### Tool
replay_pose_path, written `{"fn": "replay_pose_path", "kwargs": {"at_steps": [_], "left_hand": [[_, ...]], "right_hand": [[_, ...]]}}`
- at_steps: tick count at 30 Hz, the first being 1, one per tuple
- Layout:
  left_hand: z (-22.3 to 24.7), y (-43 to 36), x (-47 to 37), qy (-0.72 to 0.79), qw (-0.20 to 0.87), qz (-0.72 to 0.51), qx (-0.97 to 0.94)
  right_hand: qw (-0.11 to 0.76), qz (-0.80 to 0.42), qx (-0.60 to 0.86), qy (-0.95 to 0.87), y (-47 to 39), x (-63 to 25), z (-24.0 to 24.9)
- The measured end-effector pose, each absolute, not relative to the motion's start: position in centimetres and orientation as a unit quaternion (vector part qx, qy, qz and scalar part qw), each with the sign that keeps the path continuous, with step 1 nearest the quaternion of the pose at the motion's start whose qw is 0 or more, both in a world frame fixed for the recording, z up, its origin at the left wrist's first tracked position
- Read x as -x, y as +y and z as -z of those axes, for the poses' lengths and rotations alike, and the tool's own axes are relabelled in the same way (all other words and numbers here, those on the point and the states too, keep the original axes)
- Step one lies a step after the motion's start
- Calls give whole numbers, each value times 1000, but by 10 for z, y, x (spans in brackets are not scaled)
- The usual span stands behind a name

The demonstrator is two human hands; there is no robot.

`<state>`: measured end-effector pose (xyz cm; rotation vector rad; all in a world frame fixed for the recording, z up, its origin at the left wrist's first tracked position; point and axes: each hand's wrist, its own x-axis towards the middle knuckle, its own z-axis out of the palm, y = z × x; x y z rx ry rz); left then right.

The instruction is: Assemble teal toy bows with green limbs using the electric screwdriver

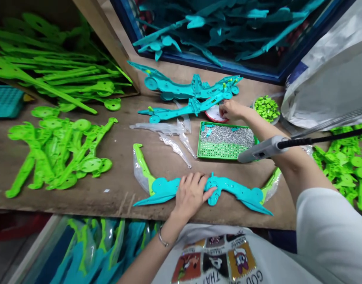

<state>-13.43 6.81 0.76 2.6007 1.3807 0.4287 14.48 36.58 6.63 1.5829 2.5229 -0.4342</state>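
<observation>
My left hand (pixel 191 193) presses flat on the middle of a teal toy bow (pixel 237 191) lying along the front edge of the wooden table (pixel 118 185). The bow has green tips wrapped in clear plastic. My right hand (pixel 230 109) reaches far across, fingers pinched over a small red and white dish (pixel 213 115) beside a teal plastic part (pixel 183 109). What the fingers hold is too small to see. A grey power screwdriver (pixel 264 148) hangs over my right forearm.
A green tray of silver screws (pixel 226 141) sits mid-table. A cup of green pegs (pixel 266 108) stands at the right. Green plastic parts (pixel 59 152) pile at left and right; clear plastic pieces (pixel 172 136) lie centre. A blue crate (pixel 198 59) of teal parts stands behind.
</observation>
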Motion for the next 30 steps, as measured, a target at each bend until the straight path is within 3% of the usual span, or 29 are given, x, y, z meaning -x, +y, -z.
{"fn": "replay_pose_path", "kwargs": {"at_steps": [5,12,20,27,30], "left_hand": [[-10,68,135,461,89,-137,-872],[-5,71,137,451,64,-143,-879],[-6,73,136,447,51,-145,-881],[-4,73,136,446,50,-143,-882],[-3,72,136,448,55,-143,-881]], "right_hand": [[40,153,-515,843,361,-148,-69],[78,151,-491,855,368,-151,-69],[-16,128,-504,854,340,-160,-90],[135,139,-465,864,220,-217,-111],[137,80,-446,881,186,-239,-97]]}}
